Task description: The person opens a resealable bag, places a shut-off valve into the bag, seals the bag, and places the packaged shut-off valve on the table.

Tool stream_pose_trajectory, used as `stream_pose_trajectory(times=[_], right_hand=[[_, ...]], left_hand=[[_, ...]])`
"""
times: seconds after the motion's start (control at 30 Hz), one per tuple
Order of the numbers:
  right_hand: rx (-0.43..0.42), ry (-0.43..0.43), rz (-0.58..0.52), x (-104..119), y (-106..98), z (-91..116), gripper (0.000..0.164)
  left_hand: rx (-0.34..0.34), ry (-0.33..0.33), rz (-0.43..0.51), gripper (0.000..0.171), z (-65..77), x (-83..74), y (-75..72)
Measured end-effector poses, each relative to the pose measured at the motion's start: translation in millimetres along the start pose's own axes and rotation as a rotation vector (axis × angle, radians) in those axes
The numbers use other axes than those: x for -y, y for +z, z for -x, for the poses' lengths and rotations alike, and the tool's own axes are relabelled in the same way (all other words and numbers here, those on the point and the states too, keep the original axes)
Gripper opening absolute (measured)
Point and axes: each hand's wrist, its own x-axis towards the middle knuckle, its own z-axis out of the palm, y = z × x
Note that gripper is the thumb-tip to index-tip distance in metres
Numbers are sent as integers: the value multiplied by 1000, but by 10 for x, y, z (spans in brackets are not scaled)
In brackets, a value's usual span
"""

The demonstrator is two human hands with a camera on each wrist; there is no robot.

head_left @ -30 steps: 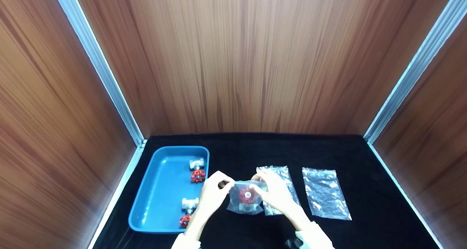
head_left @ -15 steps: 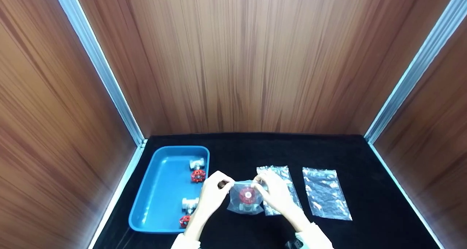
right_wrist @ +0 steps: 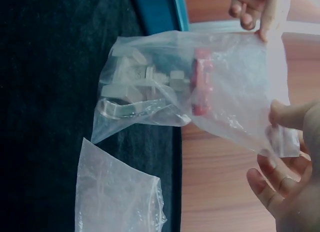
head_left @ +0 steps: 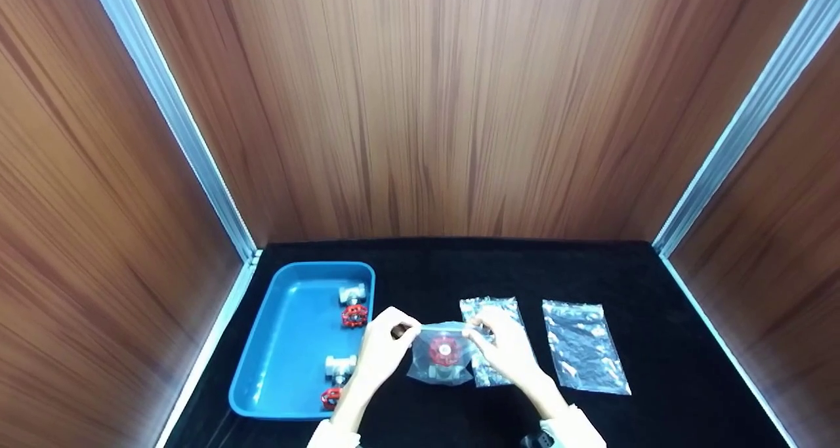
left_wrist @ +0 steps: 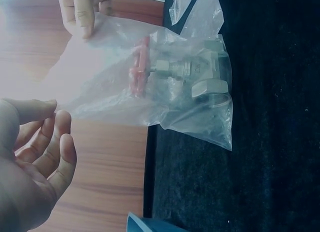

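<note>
A clear plastic bag [head_left: 423, 369] hangs between my two hands, with a gate valve [left_wrist: 175, 69] inside it. The valve has a red handwheel [right_wrist: 202, 82] turned toward the bag's top and a metal body at the bottom. My left hand [head_left: 386, 343] pinches one top corner between thumb and forefinger. At the opposite top corner, my right hand [head_left: 505, 346] pinches the edge between thumb and fingers. In the left wrist view the left hand's other fingers [left_wrist: 62, 159] curl loosely, apart from the bag.
A blue tray [head_left: 279, 343] on the left holds two more valves, an upper one [head_left: 353, 304] and a lower one [head_left: 339, 369], partly behind my left forearm. Two flat plastic bags lie on the black cloth: a near bag [head_left: 489, 372] behind my right hand and a far bag [head_left: 584, 346].
My right hand has slid rightward along the bag's top edge, away from my left hand, to the right corner. The left hand and the valve stay about where they were.
</note>
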Motion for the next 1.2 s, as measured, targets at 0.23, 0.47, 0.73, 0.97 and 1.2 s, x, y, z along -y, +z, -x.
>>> stream_pose_trajectory(times=[0.23, 0.47, 0.73, 0.97, 1.2], right_hand=[[-60, -44, 59, -37, 47, 19, 15], [48, 193, -51, -61, 10, 57, 14], [31, 299, -219, -123, -50, 112, 17], [-18, 279, -250, -163, -42, 121, 14], [-29, 265, -200, -156, -25, 111, 24]], left_hand=[[0, -23, 3, 10, 12, 13, 13], [-12, -41, 34, 13, 9, 25, 4], [-6, -35, 32, 9, 2, 29, -3], [-13, -31, 41, 15, -2, 19, -11], [13, -80, 25, 7, 7, 20, -22]])
